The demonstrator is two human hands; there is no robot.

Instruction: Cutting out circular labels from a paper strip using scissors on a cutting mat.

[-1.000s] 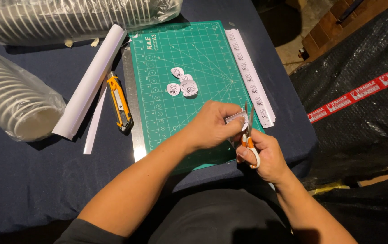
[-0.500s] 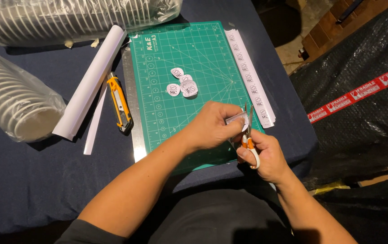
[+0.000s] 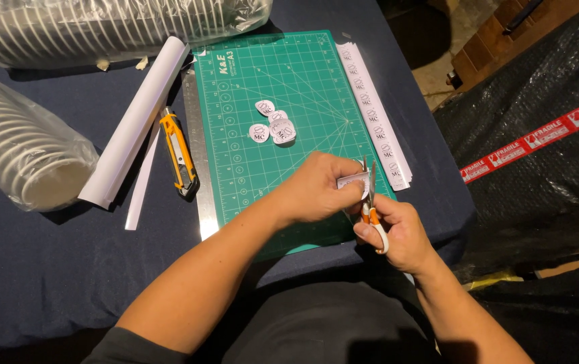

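My left hand (image 3: pixel 319 189) pinches a small white sticker piece (image 3: pixel 352 180) over the near right corner of the green cutting mat (image 3: pixel 289 74). My right hand (image 3: pixel 397 229) grips small orange-handled scissors (image 3: pixel 370 202), whose blades point up and meet the sticker piece. Several cut round stickers (image 3: pixel 272 125) lie together in the middle of the mat. A long white sticker strip (image 3: pixel 373 111) runs along the mat's right edge.
A yellow utility knife (image 3: pixel 178 154) and a metal ruler (image 3: pixel 195 148) lie left of the mat beside a rolled white sheet (image 3: pixel 138 121). Bagged stacks of white cups (image 3: pixel 20 155) fill the left and back. Black bubble wrap with red tape (image 3: pixel 538 135) sits right of the table.
The scissors and the sticker piece have shifted only slightly between my hands; nothing else has moved.
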